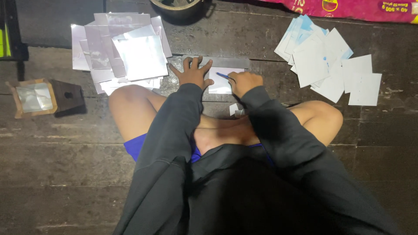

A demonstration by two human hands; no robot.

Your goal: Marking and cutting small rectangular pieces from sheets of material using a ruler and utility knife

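One small white paper sheet (220,81) lies on the dark wooden floor (65,156) in front of the crossed legs. Left hand (192,72) presses flat beside it, fingers spread. Right hand (244,82) is clenched around a blue pen (223,75), tip on the sheet. Silver foil squares (126,52) are heaped left; white paper squares (331,65) right

Two piles of square sheets are seen — one silvery foil pile (119,52), one white paper pile (328,65) — and one dark wooden block (67,95).
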